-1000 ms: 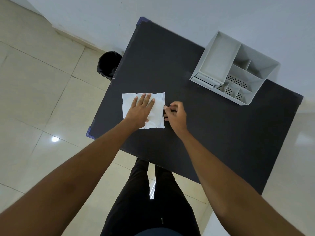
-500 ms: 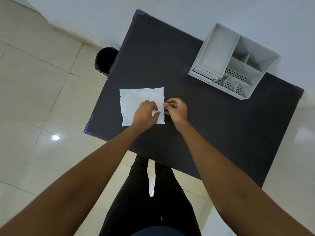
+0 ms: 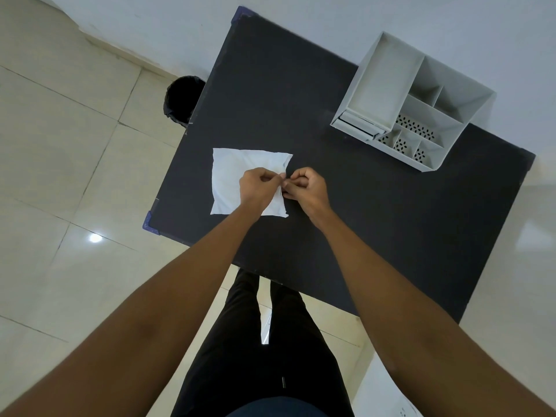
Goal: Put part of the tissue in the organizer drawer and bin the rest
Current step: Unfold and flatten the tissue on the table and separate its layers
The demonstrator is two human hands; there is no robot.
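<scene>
The thin white square tissue (image 3: 233,182) lies flat near the left edge of the black rectangular table (image 3: 376,224). A second ago the left hand (image 3: 258,188) pressed it open-palmed; now its fingers are curled, pinching the tissue's right edge, touching the right hand (image 3: 307,188), which pinches the same edge. The white plastic compartment organizer (image 3: 412,100) stands at the far right corner; the black round bin (image 3: 182,99) sits on the floor beyond the left edge.

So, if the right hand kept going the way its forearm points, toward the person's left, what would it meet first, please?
Most likely the left hand: the right hand faces it at the tissue edge, fingertips apparently touching, both pinching it.
</scene>
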